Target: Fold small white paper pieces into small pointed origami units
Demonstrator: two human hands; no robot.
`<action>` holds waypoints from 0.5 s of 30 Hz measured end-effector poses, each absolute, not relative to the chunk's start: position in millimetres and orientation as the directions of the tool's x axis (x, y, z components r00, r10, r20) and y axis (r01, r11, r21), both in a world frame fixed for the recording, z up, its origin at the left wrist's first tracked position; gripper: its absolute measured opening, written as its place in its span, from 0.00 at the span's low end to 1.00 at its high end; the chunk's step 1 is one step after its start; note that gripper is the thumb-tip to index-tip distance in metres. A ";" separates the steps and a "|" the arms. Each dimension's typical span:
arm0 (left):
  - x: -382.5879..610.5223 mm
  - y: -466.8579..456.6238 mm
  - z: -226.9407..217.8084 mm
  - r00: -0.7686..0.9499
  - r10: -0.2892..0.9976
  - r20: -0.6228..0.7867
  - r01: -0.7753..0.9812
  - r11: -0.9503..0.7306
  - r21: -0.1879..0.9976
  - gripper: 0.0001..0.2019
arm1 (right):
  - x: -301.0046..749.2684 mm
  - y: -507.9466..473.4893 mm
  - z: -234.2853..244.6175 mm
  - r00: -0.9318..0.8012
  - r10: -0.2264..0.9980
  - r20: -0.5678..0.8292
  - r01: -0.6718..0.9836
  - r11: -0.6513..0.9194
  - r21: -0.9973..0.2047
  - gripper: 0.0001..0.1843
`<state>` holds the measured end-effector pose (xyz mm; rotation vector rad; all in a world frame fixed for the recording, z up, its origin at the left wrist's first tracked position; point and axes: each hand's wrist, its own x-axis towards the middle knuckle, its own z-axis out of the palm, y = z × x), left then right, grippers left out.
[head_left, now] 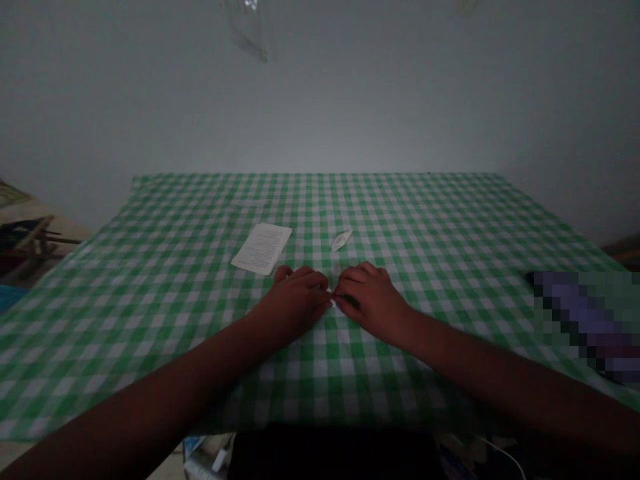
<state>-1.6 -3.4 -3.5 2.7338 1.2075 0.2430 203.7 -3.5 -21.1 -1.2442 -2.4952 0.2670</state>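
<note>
My left hand [301, 297] and my right hand [369, 297] meet near the middle of the table, fingers curled and thumbs toward each other. Between their fingertips shows a small bit of white paper [333, 303], pinched from both sides. Most of that paper is hidden by the fingers, so its shape cannot be made out. Just beyond the hands lies a small folded white paper piece [342, 240], pointed at both ends. To the left of it, past my left hand, rests a stack of printed paper sheets [263, 248] lying flat.
A green-and-white checked cloth [425, 233] covers the table, which reaches back to a pale wall [350, 100]. At the right edge sits a dark-edged, blurred-out object [590, 327]. Wooden furniture [35, 243] stands left of the table.
</note>
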 end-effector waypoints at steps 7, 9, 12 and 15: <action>-2.0 -1.1 -5.7 0.645 0.754 0.125 0.717 -0.654 0.242 0.05 | 206.4 -1.9 -20.3 -0.573 0.794 0.204 0.720 0.607 -0.336 0.09; -2.9 0.8 -3.4 0.652 0.751 0.101 0.705 -0.650 0.284 0.06 | 210.6 1.6 -19.4 -0.594 0.779 0.199 0.684 0.620 -0.385 0.09; -4.8 3.7 -3.1 0.674 0.733 0.087 0.674 -0.659 0.334 0.08 | 215.3 6.6 -20.0 -0.615 0.762 0.205 0.650 0.637 -0.415 0.06; -6.2 4.8 -5.3 0.695 0.714 0.091 0.648 -0.676 0.351 0.08 | 214.5 7.9 -23.0 -0.588 0.773 0.239 0.659 0.629 -0.412 0.04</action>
